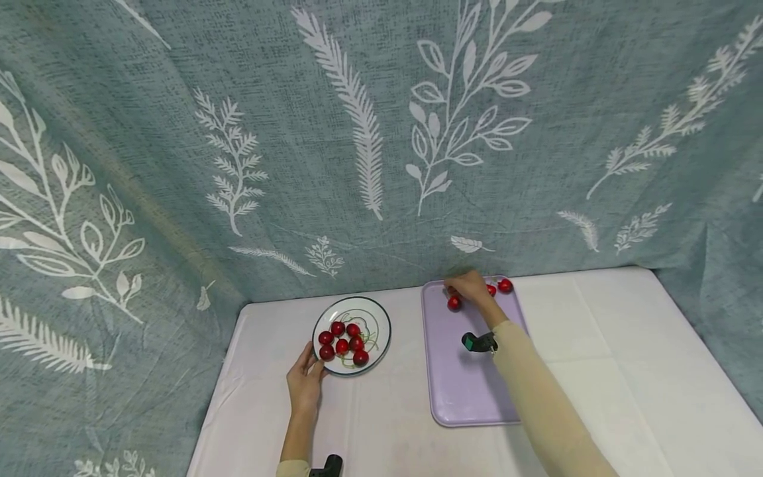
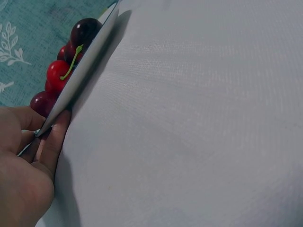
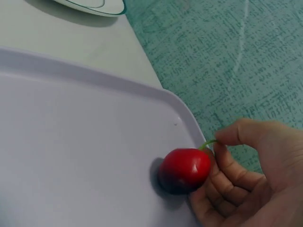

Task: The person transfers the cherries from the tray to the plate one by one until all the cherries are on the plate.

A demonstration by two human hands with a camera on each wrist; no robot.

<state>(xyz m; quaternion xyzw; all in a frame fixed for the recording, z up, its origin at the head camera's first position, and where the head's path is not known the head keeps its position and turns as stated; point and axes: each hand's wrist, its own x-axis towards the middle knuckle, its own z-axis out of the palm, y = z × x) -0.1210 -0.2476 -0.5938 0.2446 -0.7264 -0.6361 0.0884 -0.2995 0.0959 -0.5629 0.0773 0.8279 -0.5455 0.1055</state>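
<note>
A white plate with a dark rim [image 1: 372, 309] holds several dark red cherries [image 1: 342, 346] with green stems. At its lower left edge, my left hand [image 1: 305, 384] grips the rim, thumb above and fingers beneath in the left wrist view, where the plate [image 2: 84, 78] is seen edge-on. Over the far left part of a lilac tray [image 1: 456, 391], my right hand [image 1: 469, 289] pinches one cherry [image 3: 185, 169] by its green stem [image 3: 207, 143] between thumb and fingers. That cherry hangs close over the tray surface, its shadow beside it.
Two more cherries [image 1: 505, 285] lie in the tray's far right corner, beyond my right hand. A white cloth [image 1: 393, 424] covers the table. Behind it hangs a teal curtain [image 1: 286, 165] with white leaf prints, close to the tray's far edge.
</note>
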